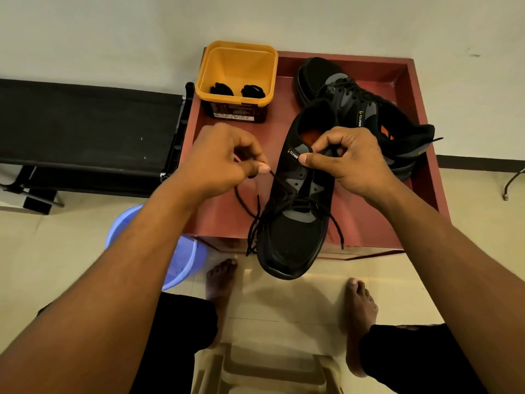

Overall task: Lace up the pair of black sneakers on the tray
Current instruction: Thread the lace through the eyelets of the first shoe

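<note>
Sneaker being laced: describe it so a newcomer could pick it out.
Find the red-brown tray against the wall. Two black sneakers lie right of its yellow tub. Take the nearer sneaker, toe overhanging the front edge, loose laces trailing; the far sneaker lies behind, unheld.

A: Black low-top cloth sneaker (295, 231)?
B: Matt fabric upper, smoother grey panels; black woven cord lace (252, 237), dull.
A: Square yellow plastic tub (272, 72)?
B: Smooth, slight sheen.
A: Red-brown rectangular tray (369, 211)?
B: Smooth, faintly glossy; material unclear.
</note>
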Motion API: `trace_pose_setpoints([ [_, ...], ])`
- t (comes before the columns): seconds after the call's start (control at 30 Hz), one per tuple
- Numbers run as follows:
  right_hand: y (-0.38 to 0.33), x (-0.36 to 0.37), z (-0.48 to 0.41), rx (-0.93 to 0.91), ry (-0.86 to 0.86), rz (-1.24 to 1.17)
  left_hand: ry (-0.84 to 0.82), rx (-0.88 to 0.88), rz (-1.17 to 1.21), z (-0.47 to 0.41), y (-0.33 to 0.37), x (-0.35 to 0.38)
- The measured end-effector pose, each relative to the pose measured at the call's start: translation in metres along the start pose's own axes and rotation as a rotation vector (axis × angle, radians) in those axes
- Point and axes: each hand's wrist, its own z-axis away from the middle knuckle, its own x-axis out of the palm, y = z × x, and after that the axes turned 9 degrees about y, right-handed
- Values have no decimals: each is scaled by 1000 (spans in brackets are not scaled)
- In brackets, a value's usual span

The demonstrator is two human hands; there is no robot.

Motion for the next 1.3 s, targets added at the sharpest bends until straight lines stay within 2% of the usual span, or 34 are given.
trace_pose_setpoints([
  [0.13, 0, 0, -1, -10, 2, 12, -142, 40, 57, 9, 13, 19],
  [0.3, 1, 1, -1, 5, 7, 14, 11, 4, 23, -1, 2, 6],
  [0.43, -1, -1, 0, -4, 9, 14, -167, 39, 32, 7, 13, 18],
  [0.6, -2, 0, 0, 2, 2, 1, -9, -4, -3, 0, 4, -2],
  [0.73, -1, -1, 0, -4, 4, 19, -176, 12, 42, 10, 15, 15],
  [0.9, -2, 1, 0, 10, 3, 17, 25, -2, 10, 0, 6, -3],
  [1.03, -2, -1, 0, 7, 11, 26, -156, 10, 22, 10, 16, 11],
  [1.1, -3, 1, 0, 1, 13, 22, -143, 39, -1, 10, 16, 18],
  [1.23, -4, 0, 1, 8, 8, 29, -6, -11, 73, 0, 5, -9],
  [1.3, -6, -2, 0, -8, -15, 83, -62, -33, 120, 2, 2, -17],
])
